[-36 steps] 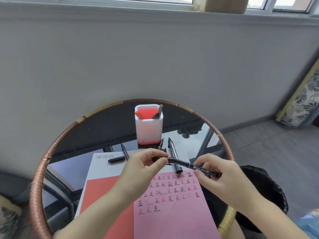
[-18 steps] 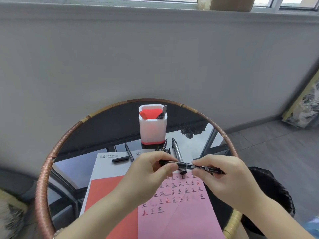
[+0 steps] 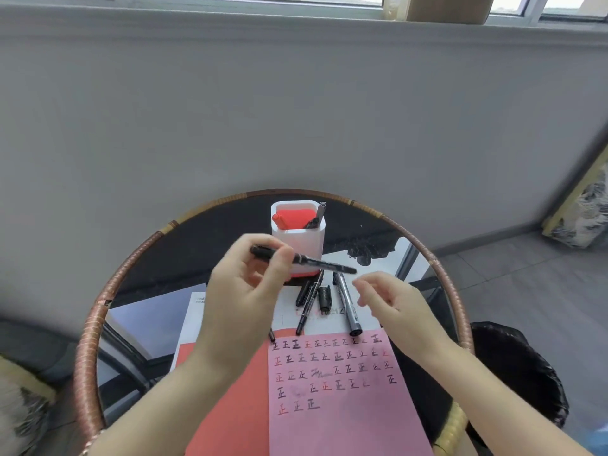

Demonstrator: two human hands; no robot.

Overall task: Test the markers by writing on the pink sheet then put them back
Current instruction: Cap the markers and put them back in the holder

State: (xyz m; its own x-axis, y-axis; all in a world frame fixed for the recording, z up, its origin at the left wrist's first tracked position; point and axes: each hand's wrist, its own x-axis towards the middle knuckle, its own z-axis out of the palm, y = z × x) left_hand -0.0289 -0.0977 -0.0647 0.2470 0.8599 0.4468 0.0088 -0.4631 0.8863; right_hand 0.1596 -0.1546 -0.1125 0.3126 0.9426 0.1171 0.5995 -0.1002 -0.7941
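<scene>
My left hand [image 3: 243, 291] grips a black marker [image 3: 316, 262], held nearly level in front of the white pen holder [image 3: 307, 240]. My right hand [image 3: 391, 301] hovers to the marker's right, fingers apart and holding nothing. The holder stands at the back of the round glass table [image 3: 138, 268] with a red marker [image 3: 279, 220] and a grey one [image 3: 319, 210] inside. Several loose markers [image 3: 347, 302] and a black cap [image 3: 325, 296] lie between the holder and the pink sheet [image 3: 345, 419]. Rows of written test marks cover the sheet's upper half.
A red and white sheet [image 3: 230, 419] lies under the pink one. The table has a woven rattan rim [image 3: 88, 340]. A black bin bag [image 3: 513, 366] sits on the floor at the right. A grey wall rises behind the table.
My right hand has let go of the marker and drawn away. My left hand has lifted the marker up and back toward the pen holder.
</scene>
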